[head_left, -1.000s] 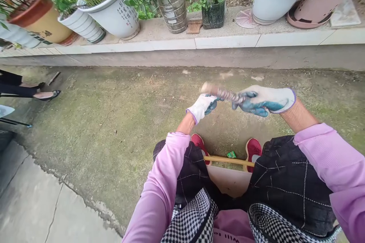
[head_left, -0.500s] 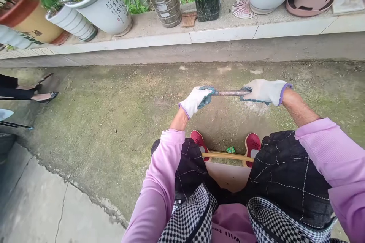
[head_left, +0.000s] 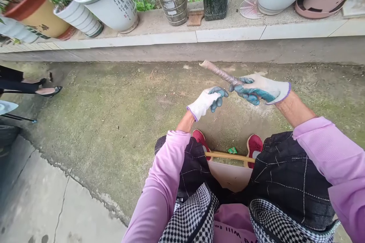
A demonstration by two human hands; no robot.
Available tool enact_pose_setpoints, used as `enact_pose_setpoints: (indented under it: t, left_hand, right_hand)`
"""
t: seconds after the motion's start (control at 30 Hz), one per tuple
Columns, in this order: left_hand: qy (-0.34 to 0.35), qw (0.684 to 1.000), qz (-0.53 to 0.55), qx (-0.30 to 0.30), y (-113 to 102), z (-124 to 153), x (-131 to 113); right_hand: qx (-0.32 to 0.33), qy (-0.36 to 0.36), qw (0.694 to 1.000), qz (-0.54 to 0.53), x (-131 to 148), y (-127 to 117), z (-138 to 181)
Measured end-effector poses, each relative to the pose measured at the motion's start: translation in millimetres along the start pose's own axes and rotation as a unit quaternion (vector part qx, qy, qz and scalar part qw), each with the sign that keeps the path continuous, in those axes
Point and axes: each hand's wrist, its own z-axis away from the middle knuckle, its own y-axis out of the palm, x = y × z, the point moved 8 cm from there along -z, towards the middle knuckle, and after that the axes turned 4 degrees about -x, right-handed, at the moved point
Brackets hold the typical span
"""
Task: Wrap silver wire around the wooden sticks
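Observation:
My right hand (head_left: 261, 88), in a white glove with a blue-green coated palm, grips one end of a short stick (head_left: 221, 73). Thread or wire is wound around the stick, and its pale free end tilts up and to the left. My left hand (head_left: 209, 100) wears a matching glove. It is off the stick, just below and left of it, with its fingers loosely curled and nothing visible in them. Its fingertips are close to those of my right hand.
Potted plants, among them a white pot (head_left: 110, 5) and a black pot (head_left: 216, 3), line a tiled ledge (head_left: 228, 34) ahead. A wooden bar (head_left: 228, 155) crosses between my knees. A green wrapper (head_left: 232, 150) lies by my red shoes. At left, another person's feet (head_left: 49, 91) show.
My left hand has let go of the stick and moved slightly down. The stick, level between both hands before, now slants up to the left in my right hand alone.

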Motion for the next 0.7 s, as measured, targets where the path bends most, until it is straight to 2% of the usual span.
enact_pose_setpoints:
  t: [0.13, 0.2, 0.27, 0.37, 0.47, 0.63, 0.7]
  left_hand:
    - [-0.005, 1.000, -0.024, -0.001, -13, -9, 0]
    - [0.002, 0.999, -0.029, -0.020, -22, -9, -3]
    - [-0.001, 0.998, -0.033, -0.053, -32, -6, -8]
    - [-0.008, 0.994, -0.046, -0.094, -44, 2, -18]
    - [0.003, 0.994, -0.051, -0.100, -47, 8, -28]
    - [0.024, 0.991, -0.069, -0.109, -53, 4, -26]
    - [0.063, 0.985, -0.105, -0.124, -59, 0, -24]
  right_hand:
    - [0.163, 0.032, 0.985, 0.043, -9, 14, 15]
    - [0.197, 0.058, 0.974, 0.092, -17, 16, 20]
    - [0.185, 0.086, 0.968, 0.147, -25, 12, 21]
    - [0.113, 0.110, 0.964, 0.216, -32, -1, 17]
    - [0.065, 0.109, 0.962, 0.243, -32, -9, 13]
    - [0.067, 0.103, 0.959, 0.254, -27, -9, 13]
    - [0.064, 0.112, 0.954, 0.270, -27, -9, 12]
